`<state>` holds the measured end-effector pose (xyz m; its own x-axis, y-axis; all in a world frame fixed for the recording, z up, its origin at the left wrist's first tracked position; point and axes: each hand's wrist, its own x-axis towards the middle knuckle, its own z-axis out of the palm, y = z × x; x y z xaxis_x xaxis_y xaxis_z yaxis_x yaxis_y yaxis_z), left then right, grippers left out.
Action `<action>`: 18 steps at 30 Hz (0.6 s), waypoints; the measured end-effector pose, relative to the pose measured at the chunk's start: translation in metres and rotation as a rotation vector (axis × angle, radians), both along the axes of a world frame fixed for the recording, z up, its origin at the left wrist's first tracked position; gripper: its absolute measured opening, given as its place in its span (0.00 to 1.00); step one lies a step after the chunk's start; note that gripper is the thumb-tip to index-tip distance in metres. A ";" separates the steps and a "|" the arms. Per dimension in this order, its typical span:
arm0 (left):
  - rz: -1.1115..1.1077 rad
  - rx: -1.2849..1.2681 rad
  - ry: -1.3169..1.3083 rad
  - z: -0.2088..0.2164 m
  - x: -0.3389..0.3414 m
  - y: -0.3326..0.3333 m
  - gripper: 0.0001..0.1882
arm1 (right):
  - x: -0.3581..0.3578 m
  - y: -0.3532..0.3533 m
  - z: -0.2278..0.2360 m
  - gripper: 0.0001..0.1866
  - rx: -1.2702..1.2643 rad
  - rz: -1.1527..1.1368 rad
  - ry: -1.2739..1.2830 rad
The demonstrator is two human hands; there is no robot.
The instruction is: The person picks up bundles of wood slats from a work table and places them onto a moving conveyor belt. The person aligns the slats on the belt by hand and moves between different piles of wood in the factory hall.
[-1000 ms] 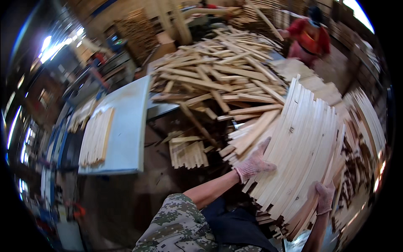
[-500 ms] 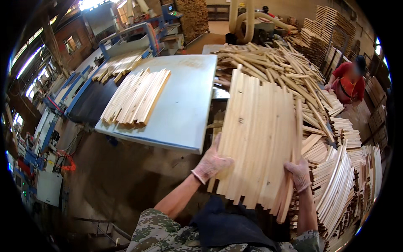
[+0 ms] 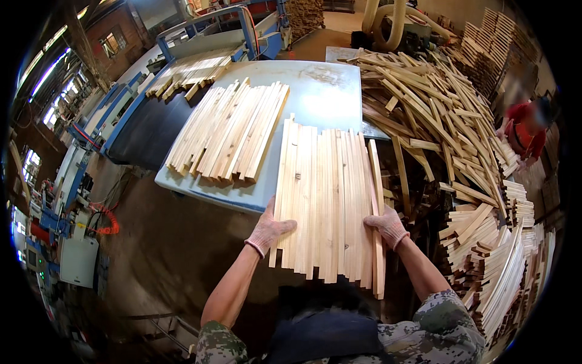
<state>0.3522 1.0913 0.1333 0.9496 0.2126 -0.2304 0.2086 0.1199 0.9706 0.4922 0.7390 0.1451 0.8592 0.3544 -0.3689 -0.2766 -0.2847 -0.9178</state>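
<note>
Between my two gloved hands is a wide row of pale wooden strips [image 3: 321, 200], pressed side by side with uneven ends. My left hand [image 3: 270, 230] grips its left edge, thumb on top and fingers mostly hidden behind. My right hand [image 3: 388, 225] clasps the right edge the same way; the outermost strip there stands slightly apart at its far end. The far part of the held row overlaps the near right part of a pale blue-grey table [image 3: 327, 91]. On that table, left of the held strips, lies another row of wooden strips [image 3: 233, 130].
Left of the table runs a dark conveyor belt [image 3: 151, 130] carrying more strips [image 3: 194, 70] below a blue machine frame [image 3: 248, 30]. A big jumbled heap of wooden sticks [image 3: 424, 109] lies to the right, with stacked strips [image 3: 503, 279] nearer me. A person in red [image 3: 526, 136] stands beyond.
Both hands have carried the row of strips leftward, from beside the table to over its near right part. My view has turned somewhat to the right.
</note>
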 end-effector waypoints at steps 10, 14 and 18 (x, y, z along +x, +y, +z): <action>-0.254 1.013 0.377 0.041 0.193 0.077 0.37 | 0.101 0.066 -0.019 0.25 -0.004 -0.186 -0.089; -0.588 1.142 0.539 0.078 0.234 0.104 0.36 | 0.132 0.092 -0.020 0.24 0.049 -0.220 -0.111; -0.604 1.165 0.429 0.109 0.237 0.142 0.35 | 0.145 0.112 -0.001 0.26 -0.064 -0.278 -0.121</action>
<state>0.5891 1.2329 0.2419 0.8632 0.0666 -0.5005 0.2421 -0.9245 0.2944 0.6372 0.8509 0.1437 0.9590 0.0790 -0.2723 -0.2421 -0.2719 -0.9314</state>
